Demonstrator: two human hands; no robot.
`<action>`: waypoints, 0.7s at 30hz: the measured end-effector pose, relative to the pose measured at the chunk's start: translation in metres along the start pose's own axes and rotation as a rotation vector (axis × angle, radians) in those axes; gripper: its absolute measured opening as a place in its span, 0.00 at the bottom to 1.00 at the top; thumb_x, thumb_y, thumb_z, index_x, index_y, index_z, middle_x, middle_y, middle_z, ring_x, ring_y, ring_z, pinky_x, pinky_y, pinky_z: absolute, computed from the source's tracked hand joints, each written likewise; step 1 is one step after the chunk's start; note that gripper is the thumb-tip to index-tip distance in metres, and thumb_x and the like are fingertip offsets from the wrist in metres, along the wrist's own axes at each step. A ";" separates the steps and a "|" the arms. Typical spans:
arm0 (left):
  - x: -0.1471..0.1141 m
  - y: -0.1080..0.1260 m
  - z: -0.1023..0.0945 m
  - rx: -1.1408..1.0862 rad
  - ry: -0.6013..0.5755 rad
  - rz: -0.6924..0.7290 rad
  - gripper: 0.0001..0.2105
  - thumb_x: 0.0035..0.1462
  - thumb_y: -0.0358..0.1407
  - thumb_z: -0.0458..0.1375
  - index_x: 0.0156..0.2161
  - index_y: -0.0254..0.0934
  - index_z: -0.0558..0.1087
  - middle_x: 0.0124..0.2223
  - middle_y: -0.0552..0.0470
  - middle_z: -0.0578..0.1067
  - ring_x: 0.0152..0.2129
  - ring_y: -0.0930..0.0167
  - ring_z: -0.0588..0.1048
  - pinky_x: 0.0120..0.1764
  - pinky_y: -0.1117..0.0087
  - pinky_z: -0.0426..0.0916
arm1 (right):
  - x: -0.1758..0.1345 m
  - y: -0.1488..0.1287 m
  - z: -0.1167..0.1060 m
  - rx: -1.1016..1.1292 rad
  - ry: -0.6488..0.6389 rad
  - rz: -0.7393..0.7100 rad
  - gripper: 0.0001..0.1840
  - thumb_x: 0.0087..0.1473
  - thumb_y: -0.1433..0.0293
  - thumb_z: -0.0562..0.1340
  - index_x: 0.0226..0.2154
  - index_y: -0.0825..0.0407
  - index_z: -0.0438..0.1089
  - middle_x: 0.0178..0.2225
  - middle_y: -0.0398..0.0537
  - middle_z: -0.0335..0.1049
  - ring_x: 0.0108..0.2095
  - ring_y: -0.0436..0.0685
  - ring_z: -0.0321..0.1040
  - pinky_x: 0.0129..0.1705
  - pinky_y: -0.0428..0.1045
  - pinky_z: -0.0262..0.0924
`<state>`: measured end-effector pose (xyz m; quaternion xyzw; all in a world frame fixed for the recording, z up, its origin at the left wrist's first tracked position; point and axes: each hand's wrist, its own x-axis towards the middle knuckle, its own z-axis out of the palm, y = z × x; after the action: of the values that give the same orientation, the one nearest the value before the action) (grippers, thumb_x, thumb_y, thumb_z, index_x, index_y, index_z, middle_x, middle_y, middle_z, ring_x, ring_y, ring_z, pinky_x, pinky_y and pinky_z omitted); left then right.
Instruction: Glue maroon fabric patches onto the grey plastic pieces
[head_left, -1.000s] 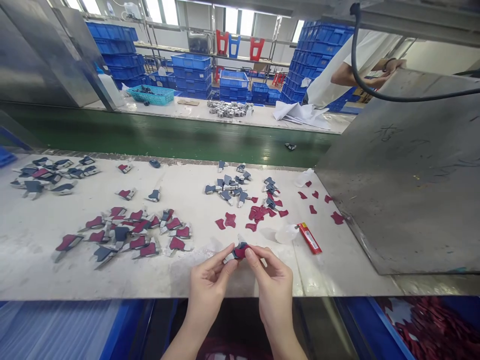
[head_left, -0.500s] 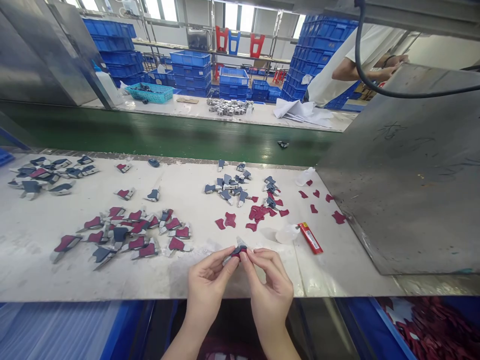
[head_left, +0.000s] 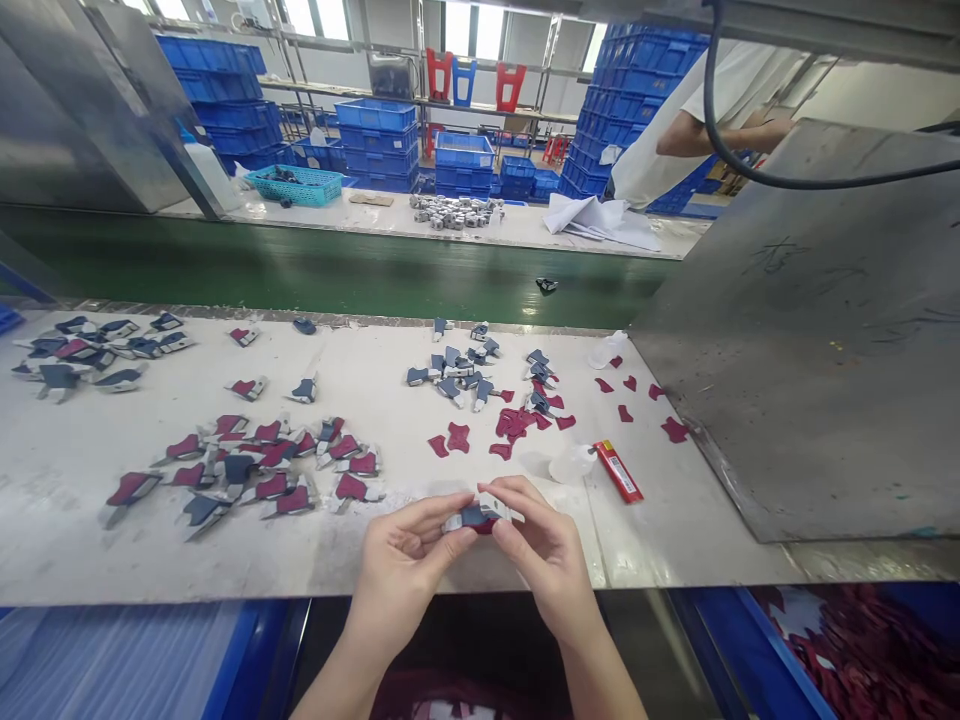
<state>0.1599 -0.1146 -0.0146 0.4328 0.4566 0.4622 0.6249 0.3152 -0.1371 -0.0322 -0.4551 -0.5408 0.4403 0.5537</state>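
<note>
Between my two hands, just above the front of the white worktable (head_left: 315,560), is a small grey-and-white part (head_left: 475,515) with a dark blue face and a dark red edge below. The fingers and thumb of my left hand (head_left: 409,548) pinch its left end. On its right end, my right hand (head_left: 541,545) closes with thumb and fingertips, covering some of it. Similar parts with red and blue faces (head_left: 274,455) lie heaped to the left. Beyond my hands are loose dark red pieces (head_left: 514,425) and more blue-faced parts (head_left: 457,375).
A red-and-yellow tube (head_left: 619,471) lies beside a translucent bottle (head_left: 572,464) at right. A metal panel (head_left: 825,350) bounds the right side. Behind the table runs a green conveyor belt (head_left: 337,275) carrying one dark part (head_left: 547,285). A person (head_left: 690,130) stands beyond.
The part has been turned in my fingers, so its blue face and white end now show more. My hands have spread slightly apart. The dark part on the belt has shifted left.
</note>
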 end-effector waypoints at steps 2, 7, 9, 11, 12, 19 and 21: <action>0.001 0.002 -0.002 0.008 -0.039 0.007 0.10 0.45 0.33 0.69 0.37 0.38 0.83 0.39 0.48 0.84 0.39 0.59 0.82 0.43 0.65 0.79 | 0.001 -0.002 -0.001 0.023 -0.016 -0.030 0.11 0.60 0.65 0.61 0.45 0.46 0.74 0.36 0.47 0.67 0.38 0.54 0.69 0.37 0.49 0.70; 0.001 -0.002 -0.003 0.013 -0.044 0.013 0.11 0.47 0.32 0.69 0.38 0.38 0.82 0.39 0.47 0.84 0.37 0.61 0.82 0.41 0.67 0.79 | -0.006 -0.002 0.012 -0.132 0.092 -0.090 0.09 0.63 0.67 0.57 0.45 0.48 0.70 0.35 0.47 0.63 0.36 0.53 0.65 0.36 0.48 0.65; 0.001 -0.002 -0.001 0.008 -0.030 0.026 0.10 0.47 0.32 0.69 0.38 0.38 0.82 0.38 0.48 0.84 0.37 0.61 0.82 0.42 0.68 0.79 | -0.008 -0.001 0.014 -0.193 0.112 -0.118 0.10 0.63 0.68 0.56 0.46 0.48 0.69 0.36 0.47 0.63 0.37 0.54 0.65 0.38 0.49 0.65; 0.001 -0.001 0.001 0.005 -0.005 0.042 0.08 0.47 0.31 0.68 0.36 0.38 0.82 0.37 0.48 0.84 0.36 0.62 0.83 0.42 0.68 0.79 | -0.009 -0.001 0.013 -0.252 0.093 -0.149 0.12 0.63 0.69 0.55 0.48 0.47 0.68 0.37 0.48 0.63 0.38 0.54 0.65 0.39 0.50 0.65; 0.001 0.000 0.002 0.006 0.009 0.047 0.08 0.47 0.31 0.68 0.36 0.38 0.82 0.37 0.49 0.84 0.36 0.62 0.83 0.42 0.68 0.79 | -0.009 -0.001 0.012 -0.284 0.075 -0.158 0.14 0.63 0.70 0.55 0.50 0.47 0.68 0.38 0.48 0.63 0.39 0.54 0.65 0.40 0.50 0.65; -0.004 0.002 0.008 0.058 0.085 0.085 0.07 0.50 0.32 0.65 0.36 0.35 0.80 0.35 0.48 0.84 0.33 0.64 0.83 0.36 0.71 0.80 | -0.007 -0.007 0.009 -0.381 0.044 -0.196 0.17 0.63 0.71 0.56 0.53 0.48 0.67 0.37 0.48 0.65 0.38 0.54 0.67 0.39 0.50 0.66; -0.007 -0.001 0.011 0.097 0.113 0.117 0.07 0.52 0.32 0.62 0.38 0.35 0.79 0.36 0.48 0.83 0.32 0.67 0.82 0.35 0.73 0.79 | -0.008 -0.007 0.012 -0.380 0.050 -0.200 0.17 0.63 0.72 0.57 0.53 0.48 0.67 0.37 0.47 0.65 0.37 0.53 0.67 0.39 0.49 0.66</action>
<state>0.1694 -0.1230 -0.0120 0.4618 0.4871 0.4989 0.5481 0.3030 -0.1459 -0.0272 -0.5064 -0.6424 0.2619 0.5121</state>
